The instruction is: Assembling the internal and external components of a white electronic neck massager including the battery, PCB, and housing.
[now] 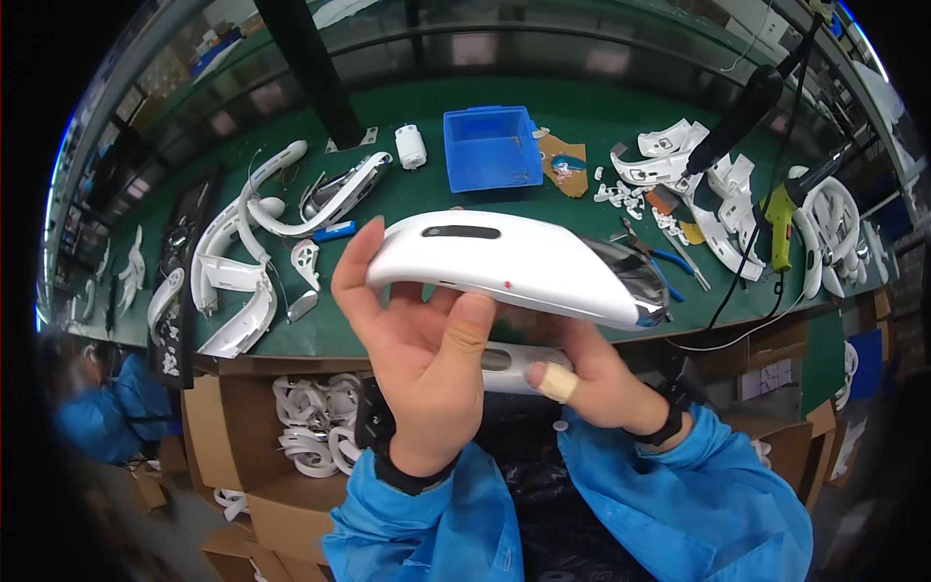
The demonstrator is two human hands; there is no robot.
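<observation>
A white curved neck-band device (504, 257) is held up in front of me. Its side carries a dark oval slot and a small red mark, and its right end is dark and glossy. My left hand (422, 354) grips it from below, thumb and fingers closed around its left part. Under it, my right hand (601, 378) has a bandaged thumb pressed on a white part with a perforated surface (529, 364); whether this belongs to the same device I cannot tell. The right fingers are partly hidden behind the device.
A blue bin (493, 155) stands at the back of the green bench. White curved housings (238, 262) lie left; more shells (713, 184), blue-handled pliers (671, 264) and a yellow-green tool (779, 228) lie right. A cardboard box (218, 427) of white bands is below left. A blue-sleeved person (116, 417) is far left.
</observation>
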